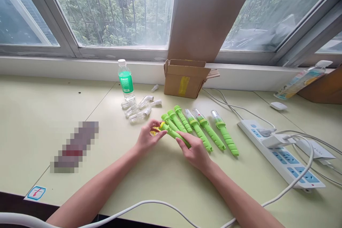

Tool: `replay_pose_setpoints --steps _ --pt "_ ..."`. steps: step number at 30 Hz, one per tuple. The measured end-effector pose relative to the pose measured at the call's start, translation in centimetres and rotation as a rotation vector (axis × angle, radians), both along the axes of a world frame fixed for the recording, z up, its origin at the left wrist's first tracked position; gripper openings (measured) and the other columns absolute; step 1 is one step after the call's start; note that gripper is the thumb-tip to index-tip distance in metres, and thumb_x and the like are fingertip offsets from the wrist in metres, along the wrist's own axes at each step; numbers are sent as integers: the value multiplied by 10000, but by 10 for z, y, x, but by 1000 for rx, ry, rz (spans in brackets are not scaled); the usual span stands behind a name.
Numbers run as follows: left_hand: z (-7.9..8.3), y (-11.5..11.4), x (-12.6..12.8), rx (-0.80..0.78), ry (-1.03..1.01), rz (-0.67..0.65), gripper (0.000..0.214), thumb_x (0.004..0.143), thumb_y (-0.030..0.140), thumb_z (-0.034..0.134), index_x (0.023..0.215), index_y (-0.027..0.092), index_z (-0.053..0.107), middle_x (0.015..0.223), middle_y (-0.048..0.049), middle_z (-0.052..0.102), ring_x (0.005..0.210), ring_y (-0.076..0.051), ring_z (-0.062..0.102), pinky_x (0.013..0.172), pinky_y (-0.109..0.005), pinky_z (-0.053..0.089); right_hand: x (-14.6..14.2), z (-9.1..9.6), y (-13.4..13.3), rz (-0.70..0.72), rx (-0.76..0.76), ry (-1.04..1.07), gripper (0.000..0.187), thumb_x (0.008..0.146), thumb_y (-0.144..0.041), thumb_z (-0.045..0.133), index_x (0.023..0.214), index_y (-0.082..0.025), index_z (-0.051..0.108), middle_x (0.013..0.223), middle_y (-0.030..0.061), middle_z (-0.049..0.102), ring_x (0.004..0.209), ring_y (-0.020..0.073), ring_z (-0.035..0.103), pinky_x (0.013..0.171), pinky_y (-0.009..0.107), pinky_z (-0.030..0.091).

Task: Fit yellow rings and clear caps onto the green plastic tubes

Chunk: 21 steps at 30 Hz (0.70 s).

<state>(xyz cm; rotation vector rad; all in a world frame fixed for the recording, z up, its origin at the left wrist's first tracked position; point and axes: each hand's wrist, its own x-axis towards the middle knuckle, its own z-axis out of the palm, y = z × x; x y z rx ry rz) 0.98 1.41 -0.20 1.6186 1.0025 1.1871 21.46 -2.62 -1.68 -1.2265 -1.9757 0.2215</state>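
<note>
My right hand (195,149) is wrapped round the lower part of a green plastic light-stick handle (173,134). At its threaded upper end, my left hand (149,136) pinches with thumb and fingers. A small yellow piece (161,125) shows at those left fingertips; more yellow (153,133) is partly hidden under the hand. Just beyond lie three capless green handles, the nearest handle (169,122) partly covered by the held one. To the right are three green light sticks with clear tops, the outermost stick (226,133) lying apart from the others.
Several clear plastic tubes (139,115) with white ends lie beside an upright water bottle (126,80). An open cardboard box (184,80) stands by the window. A white power strip (280,156) with cables lies at right. A pixelated object (76,146) is at left.
</note>
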Motion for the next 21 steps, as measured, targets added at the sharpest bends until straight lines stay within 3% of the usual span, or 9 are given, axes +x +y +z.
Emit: replay_pose_setpoints --steps 8,11,14,21 --pt "1 2 -1 87 18 -21 322 747 345 732 859 197 469 1097 -90 678 902 -196 679 777 -369 584 -1 4 -2 -1 -44 71 298 910 -301 532 1147 -174 660 1082 112 718 969 263 691 815 361 569" --pt "-1 3 -2 118 23 -39 401 696 317 778 893 203 447 1120 -88 666 881 -186 675 790 -379 581 -3 7 -3 -13 -99 159 283 898 -308 554 1119 -177 673 1071 104 723 967 263 691 821 358 563" --pt "-3 4 -1 130 41 -18 337 744 299 735 882 204 442 1099 -75 675 844 -167 675 786 -374 581 -4 11 -4 -11 -171 225 274 891 -321 566 1092 -177 684 1052 94 729 945 261 691 802 354 559" --pt "-5 4 -3 223 127 50 302 735 292 748 829 196 478 1028 -56 704 783 -158 677 762 -360 582 -5 16 -6 -24 -296 288 305 891 -371 557 1054 -154 695 849 74 728 724 215 667 645 315 528"
